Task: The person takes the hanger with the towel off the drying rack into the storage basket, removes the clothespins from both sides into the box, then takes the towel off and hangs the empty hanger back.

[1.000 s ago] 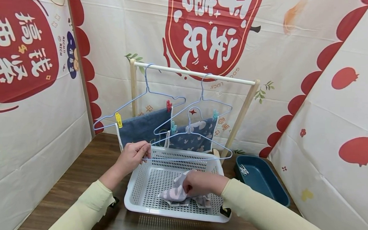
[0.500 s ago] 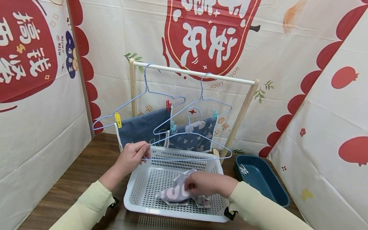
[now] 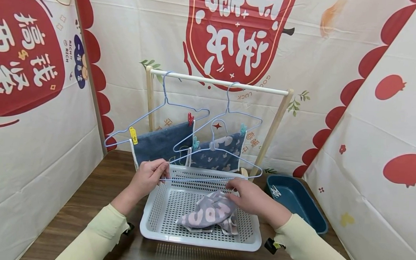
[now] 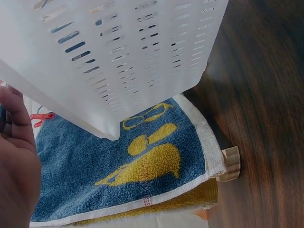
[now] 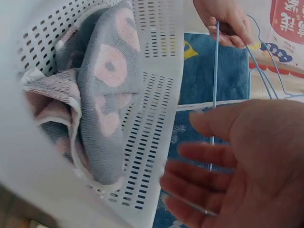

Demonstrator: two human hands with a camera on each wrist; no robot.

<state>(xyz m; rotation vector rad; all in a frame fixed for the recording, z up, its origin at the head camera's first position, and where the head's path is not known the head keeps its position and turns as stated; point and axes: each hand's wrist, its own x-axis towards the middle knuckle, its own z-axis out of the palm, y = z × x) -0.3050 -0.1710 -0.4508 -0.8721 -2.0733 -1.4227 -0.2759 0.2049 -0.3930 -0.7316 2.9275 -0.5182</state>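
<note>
My left hand (image 3: 148,178) grips the left corner of a light blue wire hanger (image 3: 196,180), which it holds over the back part of a white slotted plastic basket (image 3: 200,242). A grey-and-pink patterned towel (image 3: 205,214) lies crumpled inside the basket. My right hand (image 3: 248,194) is above the basket's right side, between the towel and the right end of the hanger's lower bar. In the right wrist view its fingers (image 5: 199,178) are spread, with the bar passing behind them; whether they touch it I cannot tell.
Behind the basket stands a rack with a white rail (image 3: 196,79). Two hangers on it carry a dark blue towel (image 3: 159,141) and a mouse-patterned towel (image 3: 217,155), fastened by coloured clothespins. A teal tray (image 3: 299,206) with white clips (image 3: 275,191) stands at the right.
My right hand has let go of the grey-and-pink towel and moved up and to the right, to the hanger's lower bar. My left hand and the hanger have stayed almost still.
</note>
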